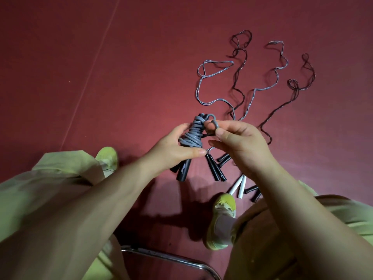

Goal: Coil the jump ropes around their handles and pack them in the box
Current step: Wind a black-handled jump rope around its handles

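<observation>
The grey rope (190, 134) is wound around its black handles (182, 170), held up over the red floor (101, 67). The left hand (173, 146) grips the bundle while the right hand (240, 142) pinches the last loop at the bundle's top. If that loop slips before it's tucked, the coil probably springs loose. Four more ropes (248, 91) lie uncoiled beyond the bundle, and I can't see any box.

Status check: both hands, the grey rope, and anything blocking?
Left hand grips coiled grey rope round its black handles. Right hand pinches the rope's end loop. Loose ropes on floor ahead; no box visible.
</observation>
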Demonstrator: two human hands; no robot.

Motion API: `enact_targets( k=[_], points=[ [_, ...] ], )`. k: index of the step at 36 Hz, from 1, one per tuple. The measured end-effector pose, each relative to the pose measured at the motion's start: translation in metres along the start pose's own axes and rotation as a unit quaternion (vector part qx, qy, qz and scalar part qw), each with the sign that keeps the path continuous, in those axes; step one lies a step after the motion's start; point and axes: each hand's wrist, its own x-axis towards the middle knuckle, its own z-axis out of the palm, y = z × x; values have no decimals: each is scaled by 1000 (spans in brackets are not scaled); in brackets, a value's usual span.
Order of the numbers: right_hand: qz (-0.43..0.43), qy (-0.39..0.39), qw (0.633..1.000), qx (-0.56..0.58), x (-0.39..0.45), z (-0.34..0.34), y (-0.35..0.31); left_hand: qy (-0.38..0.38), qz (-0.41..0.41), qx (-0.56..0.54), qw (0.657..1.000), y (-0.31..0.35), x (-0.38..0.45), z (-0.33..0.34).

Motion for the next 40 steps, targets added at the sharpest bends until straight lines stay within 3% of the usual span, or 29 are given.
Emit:
enact_targets(
  k=[12, 19, 24, 27, 34, 40],
  points=[
    [60, 131, 988, 61, 1, 3, -2, -44, -37, -25, 998, 7, -2, 7],
    [93, 106, 987, 74, 1, 6, 0, -74, -44, -44, 995, 9, -7, 9],
    [87, 114, 987, 70, 1, 6, -1, -29, -110, -194, 974, 18, -1, 19],
    [83, 115, 988, 53, 1, 6, -2, -44, -92, -157, 982, 12, -6, 17],
    [64, 132, 989, -16, 2, 2, -1, -61, -42, -195, 978, 12, -1, 8],
    [119, 75, 990, -12, 1, 5, -1, -66, -18, -152, 986, 8, -3, 8]
  ],
)
